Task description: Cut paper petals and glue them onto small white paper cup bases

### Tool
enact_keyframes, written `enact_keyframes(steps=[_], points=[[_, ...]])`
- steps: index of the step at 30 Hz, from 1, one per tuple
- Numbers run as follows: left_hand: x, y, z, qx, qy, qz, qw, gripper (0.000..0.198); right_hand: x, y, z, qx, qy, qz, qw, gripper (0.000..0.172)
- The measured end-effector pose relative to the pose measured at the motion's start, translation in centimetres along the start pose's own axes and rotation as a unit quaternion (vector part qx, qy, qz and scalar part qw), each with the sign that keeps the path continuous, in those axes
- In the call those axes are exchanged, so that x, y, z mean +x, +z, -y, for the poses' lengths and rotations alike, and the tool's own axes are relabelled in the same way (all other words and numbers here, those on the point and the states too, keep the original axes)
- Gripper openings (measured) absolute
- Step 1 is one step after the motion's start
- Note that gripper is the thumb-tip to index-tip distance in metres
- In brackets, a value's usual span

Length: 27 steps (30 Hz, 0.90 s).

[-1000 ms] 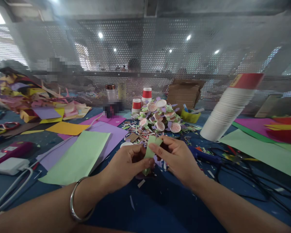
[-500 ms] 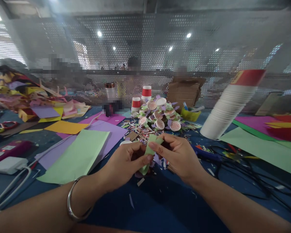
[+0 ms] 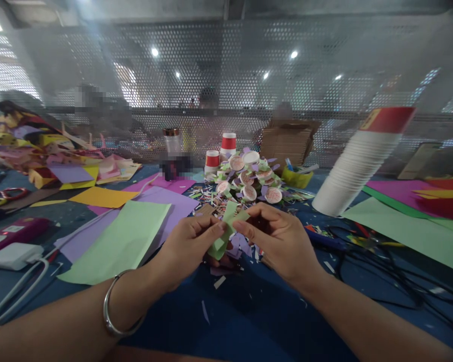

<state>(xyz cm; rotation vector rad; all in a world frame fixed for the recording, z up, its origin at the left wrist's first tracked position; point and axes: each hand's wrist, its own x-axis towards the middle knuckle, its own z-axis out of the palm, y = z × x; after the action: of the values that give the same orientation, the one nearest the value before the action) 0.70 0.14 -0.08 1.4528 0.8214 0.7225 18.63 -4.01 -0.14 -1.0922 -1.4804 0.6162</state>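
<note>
A folded light green paper piece point(image 3: 223, 236) is held between both hands above the front middle of the blue table. My left hand point(image 3: 194, 246) pinches its left side between thumb and fingers. My right hand point(image 3: 279, 241) pinches the upper right end, thumb against the fingertips. Purple paper pieces point(image 3: 239, 245) lie just under and behind the green paper. Beyond the hands rises a heap of white paper discs point(image 3: 248, 192) with green and purple strips, among small paper scraps.
Green sheet point(image 3: 117, 241) and orange sheet point(image 3: 102, 197) lie left. A tall leaning stack of paper cups point(image 3: 357, 166) stands right, near black cables point(image 3: 385, 271). Scissors point(image 3: 7, 196) lie far left. A yellow container point(image 3: 297, 177) stands behind the heap.
My left hand has shifted slightly left and up along the green paper, which now shows a different fold and angle. More of the purple pieces show beneath it.
</note>
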Motion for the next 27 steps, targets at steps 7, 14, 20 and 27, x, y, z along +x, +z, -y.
enact_keyframes(steps=[7,14,20,27], points=[[-0.1,0.0,-0.1,-0.018,0.001,0.026,0.999,0.032,0.1,0.0,-0.2,-0.001,0.006,0.008,1.0,0.013],[0.0,0.1,0.0,-0.007,0.011,0.032,0.999,0.033,0.3,-0.1,-0.4,0.04,0.045,0.019,0.998,0.023],[0.0,-0.1,0.2,0.006,0.026,0.061,0.998,0.033,0.2,0.0,-0.3,0.091,0.072,0.014,0.993,0.033],[0.0,-0.5,0.9,0.077,0.075,0.068,0.992,0.031,0.3,0.0,-0.1,0.108,0.082,0.018,0.991,0.041]])
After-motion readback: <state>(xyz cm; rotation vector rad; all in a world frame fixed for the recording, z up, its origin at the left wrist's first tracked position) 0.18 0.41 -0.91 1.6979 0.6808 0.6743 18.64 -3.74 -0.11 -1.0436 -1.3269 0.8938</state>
